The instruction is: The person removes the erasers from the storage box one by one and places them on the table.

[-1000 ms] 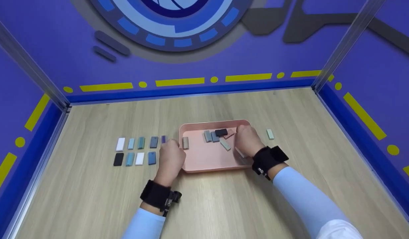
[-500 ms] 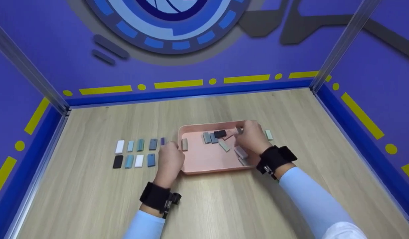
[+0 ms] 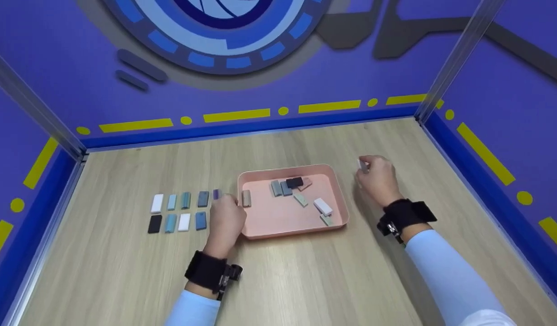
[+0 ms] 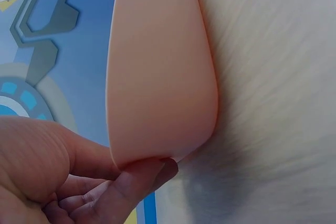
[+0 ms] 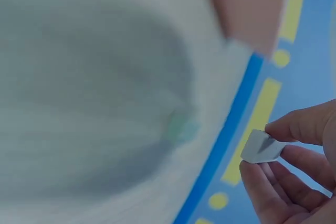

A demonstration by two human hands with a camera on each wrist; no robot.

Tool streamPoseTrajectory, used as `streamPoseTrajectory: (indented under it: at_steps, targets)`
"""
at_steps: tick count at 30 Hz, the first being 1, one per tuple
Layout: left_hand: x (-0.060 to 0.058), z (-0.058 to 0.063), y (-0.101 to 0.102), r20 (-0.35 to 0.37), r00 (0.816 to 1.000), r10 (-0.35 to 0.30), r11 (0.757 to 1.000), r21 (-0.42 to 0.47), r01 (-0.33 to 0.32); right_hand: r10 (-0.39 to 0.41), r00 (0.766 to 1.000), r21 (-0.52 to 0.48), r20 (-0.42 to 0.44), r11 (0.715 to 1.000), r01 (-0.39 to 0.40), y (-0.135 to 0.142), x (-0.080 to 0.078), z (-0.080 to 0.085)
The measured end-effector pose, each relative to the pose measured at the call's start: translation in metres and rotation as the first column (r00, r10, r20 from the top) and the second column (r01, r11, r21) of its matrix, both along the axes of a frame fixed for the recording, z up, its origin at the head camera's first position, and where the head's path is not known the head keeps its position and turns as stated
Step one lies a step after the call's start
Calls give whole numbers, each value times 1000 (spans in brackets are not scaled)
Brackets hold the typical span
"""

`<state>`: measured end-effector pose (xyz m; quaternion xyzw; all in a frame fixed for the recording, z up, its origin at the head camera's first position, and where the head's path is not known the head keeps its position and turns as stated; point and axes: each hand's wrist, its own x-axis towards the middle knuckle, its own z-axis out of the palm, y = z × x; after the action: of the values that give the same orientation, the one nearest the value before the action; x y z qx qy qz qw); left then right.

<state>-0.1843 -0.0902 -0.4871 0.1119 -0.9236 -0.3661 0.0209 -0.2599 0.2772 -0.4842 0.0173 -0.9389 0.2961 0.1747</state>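
Note:
My left hand (image 3: 226, 219) pinches the left end wall of a shallow pink tray (image 3: 287, 233); in the left wrist view its thumb and fingers grip the tray's rim. My right hand (image 3: 380, 179) is held to the right of the tray. Between its thumb and fingertips it pinches a small whitish-grey block (image 5: 260, 148). A pale green block (image 5: 182, 127) lies on the table below this hand, hidden behind it in the head view. Inside the tray lie several small blocks, among them a black block (image 3: 294, 182), a white block (image 3: 323, 206) and a tan block (image 3: 246, 198).
Left of the tray, two rows of small blocks lie on the wooden table (image 3: 278, 280), with a white block (image 3: 157, 203) and a black block (image 3: 154, 223) at their left end. A purple block (image 3: 216, 194) sits just beyond my left hand. Purple walls (image 3: 242, 97) enclose the table.
My right hand has lifted a whitish-grey block out of the tray and moved right, over the table beside it. My left hand has kept its grip on the tray.

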Motion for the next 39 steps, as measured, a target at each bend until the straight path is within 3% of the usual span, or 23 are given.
streamPoseTrajectory:
  at_steps: [5, 12, 19, 30, 35, 39]
  targets:
    - [2, -1, -4, -10, 1000, 9, 1000, -8, -9, -46, 994, -4, 94, 999, 47, 22, -2, -12]
    - [3, -1, -6, -21, 1000, 13, 1000, -25, -14, -30, 986, 14, 164, 1000, 28, 32, -3, -22]
    - [3, 0, -5, -42, 999, 7, 999, -33, -9, -37, 980, 42, 198, 999, 29, 30, -5, -23]
    - [0, 0, -2, 6, 1000, 19, 1000, -25, -18, -44, 959, 48, 279, 998, 32, 33, -5, -21]
    - [-1, -1, 0, -4, 1000, 13, 1000, -22, -14, -47, 962, 57, 270, 998, 32, 31, -2, -16]
    - [-2, -1, 0, -13, 1000, 7, 1000, -31, -7, -14, 981, 54, 193, 999, 4, 18, 1, -5]
